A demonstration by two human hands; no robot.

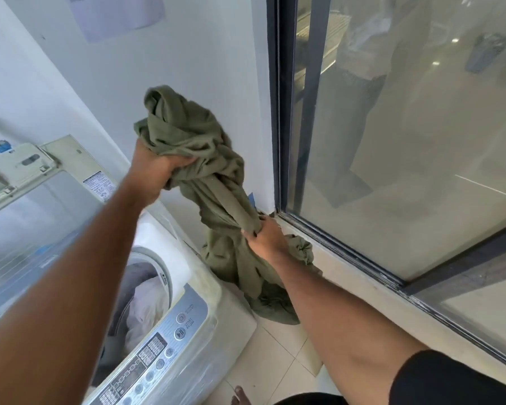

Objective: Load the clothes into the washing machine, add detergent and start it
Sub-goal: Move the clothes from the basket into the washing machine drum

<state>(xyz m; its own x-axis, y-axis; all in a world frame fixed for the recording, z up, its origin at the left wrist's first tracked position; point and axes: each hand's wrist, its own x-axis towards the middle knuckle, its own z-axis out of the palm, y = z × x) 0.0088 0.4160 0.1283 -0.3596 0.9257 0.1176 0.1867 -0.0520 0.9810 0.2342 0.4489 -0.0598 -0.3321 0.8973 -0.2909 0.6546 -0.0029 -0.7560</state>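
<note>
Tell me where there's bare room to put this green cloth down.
Bare floor tiles between the washing machine and window ledge. The drum, lid up, already holds pale laundry. Both hands grip the green cloth.

White wall [205, 54], glass door [421, 141], tiled floor [275, 361]

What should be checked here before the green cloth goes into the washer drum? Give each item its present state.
1. Lid raised clear of the drum opening: ok.
2. Left hand grips the upper bunch of the green cloth: ok.
3. Right hand grips the cloth lower down: ok.
4. Cloth's lower end off the floor: not ok, it trails down beside the washing machine.
5. Room left in the drum: cannot tell; pale laundry already lies inside.
6. Detergent at hand: cannot tell, none in view.
</note>
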